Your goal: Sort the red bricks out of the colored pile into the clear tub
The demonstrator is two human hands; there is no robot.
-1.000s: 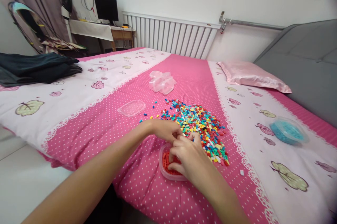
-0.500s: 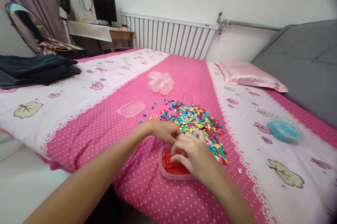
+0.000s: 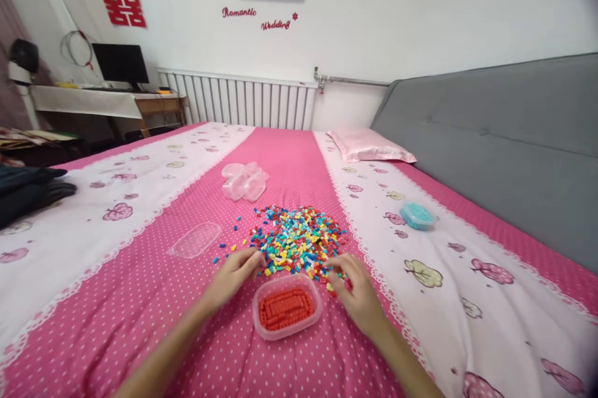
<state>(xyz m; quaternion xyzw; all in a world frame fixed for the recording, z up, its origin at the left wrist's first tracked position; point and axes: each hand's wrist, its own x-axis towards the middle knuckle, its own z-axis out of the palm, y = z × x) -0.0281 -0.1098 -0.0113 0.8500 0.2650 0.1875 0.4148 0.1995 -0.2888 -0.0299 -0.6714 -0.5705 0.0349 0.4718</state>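
On the bed, toy bricks should be light, stiff, best pinched sideways; right hand fingers apart, left hand's unclear.

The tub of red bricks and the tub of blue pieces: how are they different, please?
The tub of red bricks stands between the left hand and the right hand, on the pink band; the tub of blue pieces is farther away, on the pale band. The tub of red bricks looks larger in view, the tub of blue pieces smaller. Both look see-through.
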